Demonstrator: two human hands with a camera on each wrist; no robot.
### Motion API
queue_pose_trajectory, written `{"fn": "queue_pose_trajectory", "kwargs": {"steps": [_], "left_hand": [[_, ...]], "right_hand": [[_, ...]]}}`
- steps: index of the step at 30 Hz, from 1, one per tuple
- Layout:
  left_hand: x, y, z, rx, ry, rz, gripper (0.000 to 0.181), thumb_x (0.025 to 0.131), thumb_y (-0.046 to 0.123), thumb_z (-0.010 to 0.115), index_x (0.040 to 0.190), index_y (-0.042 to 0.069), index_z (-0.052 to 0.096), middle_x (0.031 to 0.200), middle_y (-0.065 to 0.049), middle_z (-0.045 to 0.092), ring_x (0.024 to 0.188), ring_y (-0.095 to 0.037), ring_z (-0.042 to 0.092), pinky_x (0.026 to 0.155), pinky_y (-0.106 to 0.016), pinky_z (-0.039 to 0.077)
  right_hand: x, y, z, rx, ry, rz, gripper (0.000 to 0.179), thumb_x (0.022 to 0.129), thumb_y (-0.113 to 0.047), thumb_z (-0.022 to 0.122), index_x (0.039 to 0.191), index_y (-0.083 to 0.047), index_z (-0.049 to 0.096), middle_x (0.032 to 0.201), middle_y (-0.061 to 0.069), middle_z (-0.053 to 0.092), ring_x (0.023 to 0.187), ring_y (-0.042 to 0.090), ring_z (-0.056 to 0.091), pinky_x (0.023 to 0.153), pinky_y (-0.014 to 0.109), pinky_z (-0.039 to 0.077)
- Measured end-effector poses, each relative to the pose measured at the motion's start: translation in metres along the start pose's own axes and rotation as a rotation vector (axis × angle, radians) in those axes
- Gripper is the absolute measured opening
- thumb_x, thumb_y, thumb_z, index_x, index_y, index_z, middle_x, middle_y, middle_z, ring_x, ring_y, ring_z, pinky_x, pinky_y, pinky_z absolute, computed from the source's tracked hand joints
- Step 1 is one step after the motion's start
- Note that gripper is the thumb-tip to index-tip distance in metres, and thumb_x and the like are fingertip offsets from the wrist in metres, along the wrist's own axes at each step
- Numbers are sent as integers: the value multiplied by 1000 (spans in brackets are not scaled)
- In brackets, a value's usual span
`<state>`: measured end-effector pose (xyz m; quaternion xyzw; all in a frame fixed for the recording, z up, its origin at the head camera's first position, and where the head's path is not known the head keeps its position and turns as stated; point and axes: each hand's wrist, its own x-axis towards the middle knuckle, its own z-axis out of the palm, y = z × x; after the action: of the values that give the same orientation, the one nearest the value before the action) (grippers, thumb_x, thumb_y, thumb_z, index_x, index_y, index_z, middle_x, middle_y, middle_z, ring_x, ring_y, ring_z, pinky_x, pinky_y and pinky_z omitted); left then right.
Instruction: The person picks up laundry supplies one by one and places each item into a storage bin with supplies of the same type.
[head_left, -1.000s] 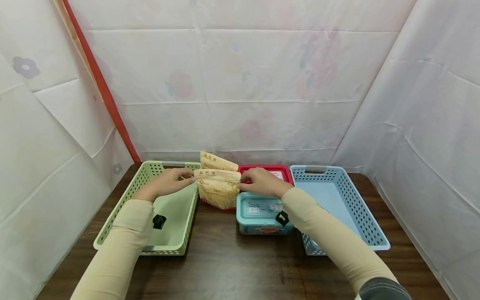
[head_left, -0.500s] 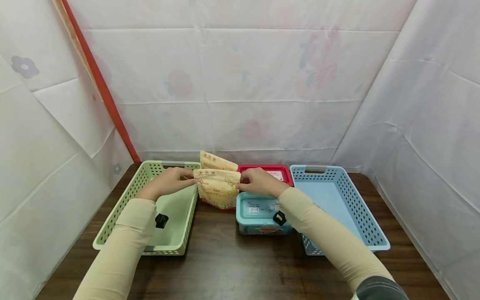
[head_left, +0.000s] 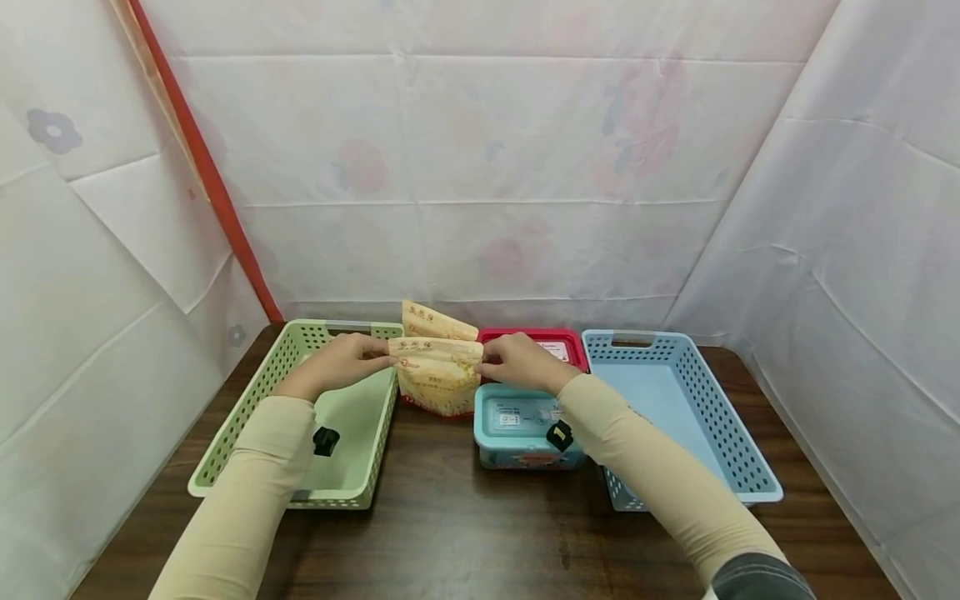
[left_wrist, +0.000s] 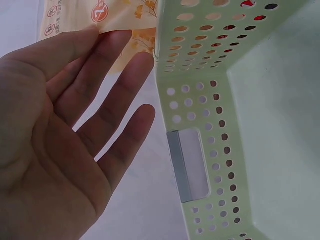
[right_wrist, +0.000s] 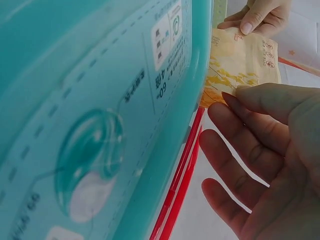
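Observation:
A pale yellow printed pouch (head_left: pixel 438 375) stands upright between my hands, with a second similar pouch (head_left: pixel 435 321) showing behind it. My left hand (head_left: pixel 341 364) pinches its upper left edge between thumb and forefinger, beside the wall of the green basket (left_wrist: pixel 200 95). On the opposite edge, my right hand (head_left: pixel 522 362) pinches the pouch with thumb and forefinger, its other fingers spread. Below the right hand sits a teal lidded box (head_left: pixel 517 421), which fills much of the right wrist view. A red lidded box (head_left: pixel 566 343) lies behind that hand, partly hidden.
To the right stands a light blue perforated basket (head_left: pixel 682 367), partly behind my right sleeve. The dark wooden table (head_left: pixel 465 533) extends in front. A white patterned curtain (head_left: pixel 480 167) closes off the back and sides.
Both hands keep their pinch on the pouch, and the left forearm has shifted very slightly right. The pouches and boxes show no clear movement.

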<state>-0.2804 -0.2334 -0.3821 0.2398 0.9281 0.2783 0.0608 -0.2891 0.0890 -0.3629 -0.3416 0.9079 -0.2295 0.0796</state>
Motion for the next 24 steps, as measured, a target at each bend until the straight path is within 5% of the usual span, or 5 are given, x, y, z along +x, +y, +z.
{"fn": "queue_pose_trajectory", "kwargs": {"steps": [15, 20, 24], "left_hand": [[0, 2, -3, -34, 24, -1, 23, 104, 25, 58, 99, 9, 74, 80, 2, 61, 64, -16, 44, 60, -34, 38], [-1, 5, -4, -59, 40, 2, 25, 104, 26, 59, 87, 11, 70, 69, 1, 50, 58, -15, 38, 57, -34, 36], [-3, 6, -5, -79, 67, 1, 23, 104, 27, 59, 92, 12, 72, 78, 0, 61, 64, -14, 48, 61, -35, 42]], "right_hand": [[1, 2, -1, 28, 20, -9, 19, 99, -23, 67, 92, -6, 71, 68, -2, 57, 58, 12, 47, 55, 25, 44], [1, 0, -2, 65, 39, 9, 15, 98, -23, 67, 92, -10, 69, 69, -1, 58, 61, 14, 49, 57, 25, 46], [0, 0, -2, 85, 56, 20, 13, 100, -23, 65, 94, -11, 67, 73, -2, 60, 65, 14, 52, 60, 25, 48]]}}
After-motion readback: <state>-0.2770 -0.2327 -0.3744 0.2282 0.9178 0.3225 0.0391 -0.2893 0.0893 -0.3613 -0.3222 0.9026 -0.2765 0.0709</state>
